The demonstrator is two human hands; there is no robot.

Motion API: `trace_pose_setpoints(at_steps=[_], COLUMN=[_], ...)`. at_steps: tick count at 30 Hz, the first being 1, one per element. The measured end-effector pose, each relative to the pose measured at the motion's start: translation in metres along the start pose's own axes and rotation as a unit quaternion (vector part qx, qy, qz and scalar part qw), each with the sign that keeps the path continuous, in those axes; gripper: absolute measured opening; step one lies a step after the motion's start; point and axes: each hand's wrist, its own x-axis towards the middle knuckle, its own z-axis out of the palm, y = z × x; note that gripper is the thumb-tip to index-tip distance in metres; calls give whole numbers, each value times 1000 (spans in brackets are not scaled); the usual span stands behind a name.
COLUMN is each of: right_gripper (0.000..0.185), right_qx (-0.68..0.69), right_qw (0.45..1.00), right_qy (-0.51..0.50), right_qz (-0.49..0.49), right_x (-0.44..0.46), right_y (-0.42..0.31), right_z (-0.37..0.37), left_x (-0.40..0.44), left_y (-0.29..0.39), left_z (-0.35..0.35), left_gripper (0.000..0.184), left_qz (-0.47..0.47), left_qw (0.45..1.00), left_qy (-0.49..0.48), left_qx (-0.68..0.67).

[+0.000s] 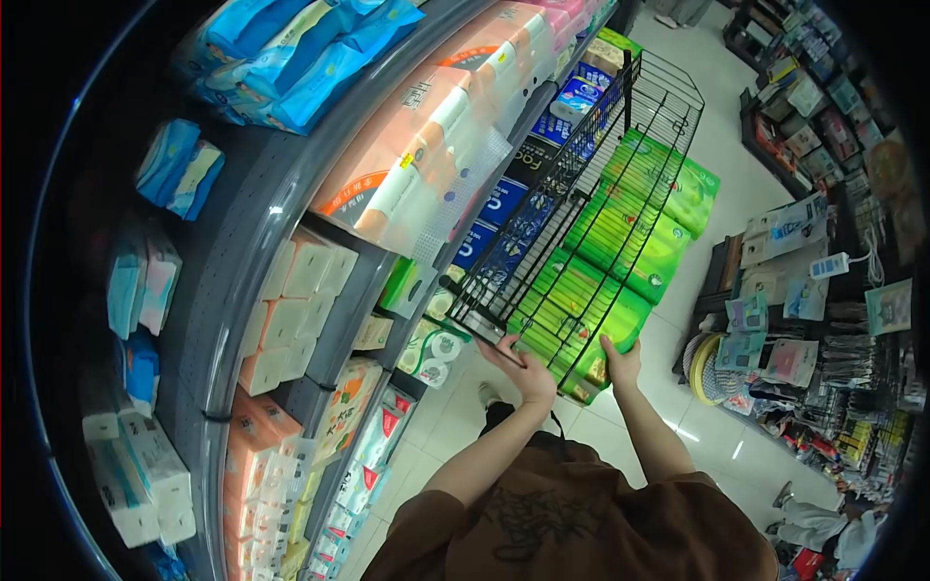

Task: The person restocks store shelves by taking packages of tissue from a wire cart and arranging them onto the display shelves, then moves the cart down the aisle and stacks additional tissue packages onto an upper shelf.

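Note:
A black wire rack (572, 198) stands in front of me beside the shelving, with several green tissue packs (635, 237) in it and showing through its bars. At the rack's near left corner, my left hand (528, 373) has its fingers closed about the dark frame; part of the grip is hidden. My right hand (623, 366) is at the near right end, thumb up against the lowest green pack and the other fingers out of sight. Both forearms reach forward from brown sleeves.
On the left, long grey shelves (271, 184) hold orange-and-white tissue packs (407, 160) and blue packs (300, 68). Dark blue packs (484, 218) sit behind the rack. Hanging goods (790, 300) line the right. Another person's legs (814, 533) show at lower right on the tiled floor.

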Motion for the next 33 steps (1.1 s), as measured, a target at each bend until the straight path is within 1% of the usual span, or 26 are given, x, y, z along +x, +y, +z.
trace_pose_setpoints(at_steps=[2,3,6,7,10,11,15,18,19,22,23,25,28,30,31,32,33], right_gripper=[91,91,88,83,76,72,70,69,67,71,73,77,82,81,80,80,79], right_qx=[-1,4,-5,-6,42,31,46,73,70,52,24,-39,2,36,67,97,164], right_qw=[999,998,996,998,997,996,994,993,996,997,997,995,996,996,995,993,986], right_qy=[48,60,85,60,60,75,84,64,53,51,63,86,79,76,65,53,-6], right_qz=[-5,14,-2,-7,-15,-22,-55,-64,-34,-39,-37,-29,-37,-39,-38,-38,-19], right_x=[22,33,74,89,122,136,203,236,245,259,269,284,299,307,305,306,312], right_y=[-5,-7,-17,-26,-49,-51,-48,-67,-78,-112,-117,-121,-128,-129,-137,-138,-132], right_z=[12,17,22,21,18,20,25,20,18,16,18,16,16,15,13,10,7], left_x=[13,20,39,47,61,66,88,103,108,121,125,130,137,136,138,139,139], left_y=[5,9,10,10,12,10,17,21,22,24,25,20,20,27,32,35,37], left_z=[24,38,74,86,122,135,183,217,229,261,273,289,310,314,314,313,312], left_gripper=[34,38,32,34,35,37,35,36,36,37,38,36,33,29,31,31,30], left_qz=[4,3,10,12,14,31,51,45,46,45,41,37,24,-9,-3,8,18], left_qw=[999,1000,998,998,997,997,996,997,997,997,998,999,998,998,999,998,998], left_qy=[-23,-28,-61,-59,-62,-54,-57,-63,-62,-51,-35,-31,-30,-51,-50,-54,-58], left_qx=[25,-4,23,5,36,49,48,26,25,19,10,-17,-49,-40,-5,8,21])
